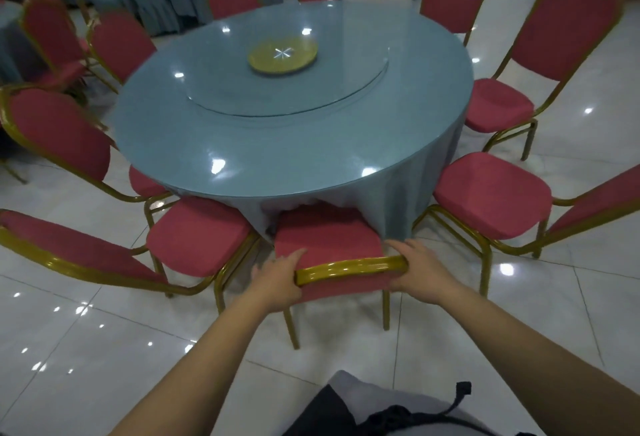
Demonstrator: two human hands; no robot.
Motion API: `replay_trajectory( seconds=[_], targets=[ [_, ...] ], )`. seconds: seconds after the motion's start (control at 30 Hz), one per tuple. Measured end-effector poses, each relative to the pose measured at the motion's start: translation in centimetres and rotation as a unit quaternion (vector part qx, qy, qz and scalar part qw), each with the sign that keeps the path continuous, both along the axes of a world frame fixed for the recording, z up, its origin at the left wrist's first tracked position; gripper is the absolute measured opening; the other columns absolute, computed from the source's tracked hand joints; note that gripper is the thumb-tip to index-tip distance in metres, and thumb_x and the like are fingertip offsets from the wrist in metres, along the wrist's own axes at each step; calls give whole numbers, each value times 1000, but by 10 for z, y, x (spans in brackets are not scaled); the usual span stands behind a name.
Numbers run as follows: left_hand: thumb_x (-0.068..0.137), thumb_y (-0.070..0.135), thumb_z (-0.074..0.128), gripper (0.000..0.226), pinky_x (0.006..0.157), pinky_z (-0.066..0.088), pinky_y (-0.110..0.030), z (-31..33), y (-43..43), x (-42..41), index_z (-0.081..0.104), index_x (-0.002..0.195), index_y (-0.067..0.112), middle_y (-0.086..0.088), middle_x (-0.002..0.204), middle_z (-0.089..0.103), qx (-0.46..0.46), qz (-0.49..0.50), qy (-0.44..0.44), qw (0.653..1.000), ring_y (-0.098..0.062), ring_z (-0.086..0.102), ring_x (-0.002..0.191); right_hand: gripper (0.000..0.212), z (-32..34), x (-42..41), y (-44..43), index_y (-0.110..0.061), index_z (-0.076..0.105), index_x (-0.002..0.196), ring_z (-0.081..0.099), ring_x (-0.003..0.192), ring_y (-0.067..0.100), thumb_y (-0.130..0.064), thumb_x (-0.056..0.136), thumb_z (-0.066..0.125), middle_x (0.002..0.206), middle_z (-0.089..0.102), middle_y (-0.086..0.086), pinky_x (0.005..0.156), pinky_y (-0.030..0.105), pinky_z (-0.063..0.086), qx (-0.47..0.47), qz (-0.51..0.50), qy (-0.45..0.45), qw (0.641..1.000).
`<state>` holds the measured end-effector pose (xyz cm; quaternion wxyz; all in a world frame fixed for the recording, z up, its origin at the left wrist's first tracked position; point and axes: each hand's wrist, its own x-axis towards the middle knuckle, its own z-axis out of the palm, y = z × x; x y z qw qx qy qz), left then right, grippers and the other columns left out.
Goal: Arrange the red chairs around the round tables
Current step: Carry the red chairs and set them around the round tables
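I have my left hand [277, 281] and right hand [420, 271] clamped on the gold top rail of the red chair [329, 238] at 6 o'clock of the round worktop [242, 144], seat nosing under the blue cloth; next, I judge, a straight push toward 12 o'clock, square between its neighbours.

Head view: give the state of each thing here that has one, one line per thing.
Held chair: upright, seat front tucked under the tablecloth.
Left hand: gripping the chair's backrest top.
Right hand: gripping the same backrest top.
Round table: covered with a blue cloth, glass turntable on top.
Gold disc: lying flat at the turntable's centre.
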<state>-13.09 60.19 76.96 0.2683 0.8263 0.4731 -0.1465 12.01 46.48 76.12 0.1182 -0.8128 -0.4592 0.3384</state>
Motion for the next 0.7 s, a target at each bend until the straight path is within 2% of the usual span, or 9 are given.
replay_trajectory(
  seconds=[0.1, 0.17, 0.27, 0.37, 0.5, 0.7],
  targets=[
    [76, 46, 68, 88, 113, 27, -48, 14, -34, 66, 23, 151, 41, 2, 144, 46, 53, -48, -20, 997, -27, 39, 136, 98, -4, 55, -58, -42, 23, 153, 23, 147, 25, -52, 73, 80, 162, 20, -1, 116, 45, 31, 16, -36, -7, 999],
    [77, 54, 65, 84, 115, 24, -50, 18, -55, 114, 25, 150, 42, 4, 145, 46, 97, -65, -40, 992, -25, 38, 137, 96, -3, 99, -101, -42, 24, 153, 23, 147, 23, -52, 75, 79, 162, 21, -1, 117, 46, 29, 28, -70, 1, 997],
    [79, 52, 66, 82, 111, 30, -45, 18, -91, 184, 28, 150, 39, 2, 146, 47, 52, -99, -90, 990, -26, 40, 136, 93, 2, 158, -164, -38, 29, 152, 30, 143, 21, -49, 76, 80, 159, 30, -3, 116, 44, 32, 62, -133, 19, 989],
    [81, 48, 68, 82, 111, 34, -43, 11, -128, 246, 28, 151, 35, 0, 147, 45, 13, -144, -83, 986, -26, 40, 136, 89, 9, 203, -211, -36, 32, 151, 33, 142, 19, -48, 76, 80, 157, 34, -4, 115, 41, 33, 85, -178, 4, 980],
    [84, 49, 69, 83, 117, 29, -42, 5, -166, 317, 24, 153, 35, 2, 158, 31, -59, -172, -96, 979, -22, 30, 143, 85, 16, 248, -255, -36, 35, 150, 31, 143, 20, -47, 77, 79, 158, 33, -3, 116, 45, 33, 114, -231, 7, 966],
    [84, 42, 73, 88, 117, 30, -39, 0, -183, 427, 24, 155, 27, -1, 156, 32, -101, -225, -118, 962, -20, 33, 142, 92, 24, 312, -290, -40, 31, 151, 23, 147, 20, -37, 76, 83, 161, 24, -2, 117, 47, 30, 147, -287, 23, 946]
  ],
)
